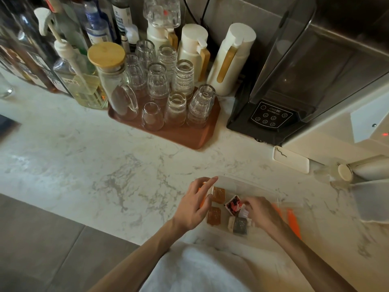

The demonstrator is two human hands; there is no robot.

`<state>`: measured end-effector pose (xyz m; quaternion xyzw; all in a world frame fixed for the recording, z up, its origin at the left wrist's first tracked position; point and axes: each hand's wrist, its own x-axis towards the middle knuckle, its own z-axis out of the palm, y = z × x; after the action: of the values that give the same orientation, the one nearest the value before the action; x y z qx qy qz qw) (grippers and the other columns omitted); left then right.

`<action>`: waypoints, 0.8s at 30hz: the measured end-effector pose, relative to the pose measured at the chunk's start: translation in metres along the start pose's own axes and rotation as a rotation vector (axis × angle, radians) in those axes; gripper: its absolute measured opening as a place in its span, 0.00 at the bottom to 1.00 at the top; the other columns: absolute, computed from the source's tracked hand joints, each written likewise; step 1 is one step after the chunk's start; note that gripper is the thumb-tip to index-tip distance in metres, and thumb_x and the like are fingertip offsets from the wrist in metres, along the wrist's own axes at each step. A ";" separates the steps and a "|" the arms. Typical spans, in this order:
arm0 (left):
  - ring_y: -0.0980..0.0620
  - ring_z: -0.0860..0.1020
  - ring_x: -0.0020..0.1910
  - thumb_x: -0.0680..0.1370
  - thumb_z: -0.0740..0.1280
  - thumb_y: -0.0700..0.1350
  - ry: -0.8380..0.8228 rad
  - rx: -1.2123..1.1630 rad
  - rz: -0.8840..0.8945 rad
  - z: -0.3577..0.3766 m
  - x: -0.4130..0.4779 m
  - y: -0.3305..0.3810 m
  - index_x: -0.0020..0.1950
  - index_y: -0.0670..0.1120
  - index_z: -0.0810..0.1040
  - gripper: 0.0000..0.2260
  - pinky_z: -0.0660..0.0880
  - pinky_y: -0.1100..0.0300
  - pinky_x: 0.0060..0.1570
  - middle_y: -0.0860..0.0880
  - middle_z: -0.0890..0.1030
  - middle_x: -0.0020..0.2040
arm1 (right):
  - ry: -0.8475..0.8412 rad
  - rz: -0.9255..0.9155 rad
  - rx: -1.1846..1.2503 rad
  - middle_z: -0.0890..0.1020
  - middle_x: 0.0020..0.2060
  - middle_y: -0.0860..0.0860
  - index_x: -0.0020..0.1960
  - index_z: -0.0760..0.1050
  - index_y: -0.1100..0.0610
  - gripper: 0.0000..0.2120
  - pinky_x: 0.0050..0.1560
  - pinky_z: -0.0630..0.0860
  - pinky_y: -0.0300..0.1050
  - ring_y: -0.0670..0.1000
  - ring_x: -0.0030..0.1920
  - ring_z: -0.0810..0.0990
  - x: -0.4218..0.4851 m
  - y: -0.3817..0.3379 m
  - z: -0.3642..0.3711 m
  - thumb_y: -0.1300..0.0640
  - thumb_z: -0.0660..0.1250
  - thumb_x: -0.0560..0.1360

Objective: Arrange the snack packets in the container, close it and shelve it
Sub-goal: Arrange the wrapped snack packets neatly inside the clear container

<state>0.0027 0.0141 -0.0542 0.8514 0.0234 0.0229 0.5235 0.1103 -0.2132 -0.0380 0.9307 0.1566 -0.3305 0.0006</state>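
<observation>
Head view: clear container [250,183] sits open on the marble counter [105,165], close to the person's body. Left hand [194,207] rests fingers-straight on its left side over an orange latch [201,205], likely to stop the box sliding. Right hand [262,212] reaches inside, fingers curled at a red-black packet [232,204]; pinching or just nudging, cannot tell. Brown packets [219,194] line the left wall and a dark packet [240,225] lies at the front, so they look packed in rows for room. Translucent piece [372,201] at right is probably the lid, parked within reach. Still arranging; closing not yet started.
</observation>
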 end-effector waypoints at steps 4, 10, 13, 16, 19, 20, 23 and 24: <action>0.54 0.70 0.67 0.84 0.50 0.56 0.007 -0.010 -0.002 0.001 -0.001 0.000 0.79 0.57 0.63 0.22 0.73 0.55 0.64 0.52 0.69 0.69 | -0.045 0.071 0.007 0.82 0.56 0.56 0.67 0.72 0.59 0.21 0.30 0.78 0.40 0.51 0.44 0.85 -0.002 -0.006 0.008 0.71 0.62 0.76; 0.55 0.70 0.67 0.84 0.51 0.56 -0.007 0.005 -0.016 -0.001 -0.001 0.003 0.79 0.58 0.62 0.22 0.73 0.56 0.64 0.53 0.69 0.69 | 0.102 0.029 -0.163 0.77 0.57 0.56 0.69 0.66 0.56 0.22 0.38 0.68 0.42 0.55 0.50 0.81 -0.001 -0.018 0.021 0.68 0.61 0.77; 0.54 0.70 0.67 0.84 0.50 0.56 -0.016 0.006 -0.014 -0.002 -0.001 0.004 0.79 0.57 0.63 0.22 0.73 0.56 0.64 0.52 0.69 0.69 | 0.149 0.026 -0.194 0.77 0.56 0.55 0.69 0.66 0.56 0.23 0.36 0.68 0.41 0.53 0.47 0.82 -0.007 -0.019 0.017 0.70 0.60 0.76; 0.54 0.70 0.67 0.84 0.51 0.56 -0.020 0.004 -0.018 -0.002 -0.001 0.005 0.79 0.56 0.63 0.23 0.73 0.56 0.64 0.52 0.69 0.69 | 0.184 -0.015 -0.246 0.76 0.55 0.52 0.69 0.69 0.53 0.21 0.35 0.67 0.41 0.52 0.45 0.82 -0.021 -0.016 0.009 0.66 0.61 0.78; 0.54 0.70 0.67 0.84 0.50 0.56 -0.024 -0.001 -0.022 -0.003 -0.001 0.006 0.79 0.55 0.63 0.23 0.72 0.55 0.65 0.52 0.69 0.69 | 0.215 -0.052 -0.164 0.73 0.47 0.48 0.63 0.77 0.50 0.13 0.33 0.66 0.39 0.50 0.38 0.80 -0.035 -0.008 0.006 0.59 0.64 0.80; 0.54 0.70 0.68 0.84 0.50 0.56 -0.024 -0.001 -0.024 -0.003 -0.001 0.006 0.79 0.55 0.63 0.23 0.72 0.55 0.66 0.52 0.69 0.69 | 0.231 -0.076 -0.105 0.71 0.43 0.47 0.60 0.80 0.48 0.12 0.31 0.64 0.36 0.47 0.36 0.77 -0.039 -0.004 0.005 0.58 0.65 0.80; 0.55 0.69 0.69 0.85 0.52 0.55 -0.023 -0.004 -0.038 -0.002 -0.001 0.006 0.79 0.56 0.63 0.22 0.72 0.55 0.66 0.53 0.68 0.70 | 0.283 -0.142 0.072 0.69 0.36 0.41 0.56 0.84 0.43 0.11 0.28 0.60 0.31 0.41 0.31 0.70 -0.047 0.002 0.004 0.56 0.70 0.77; 0.55 0.69 0.69 0.85 0.52 0.53 -0.021 -0.008 -0.040 -0.002 -0.002 0.006 0.79 0.56 0.63 0.21 0.72 0.55 0.67 0.53 0.68 0.70 | 0.281 -0.153 0.115 0.70 0.35 0.40 0.56 0.84 0.43 0.11 0.28 0.61 0.30 0.39 0.32 0.70 -0.049 0.002 0.003 0.55 0.70 0.77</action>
<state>0.0011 0.0126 -0.0480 0.8489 0.0348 0.0036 0.5274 0.0729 -0.2297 -0.0104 0.9516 0.2062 -0.2049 -0.0999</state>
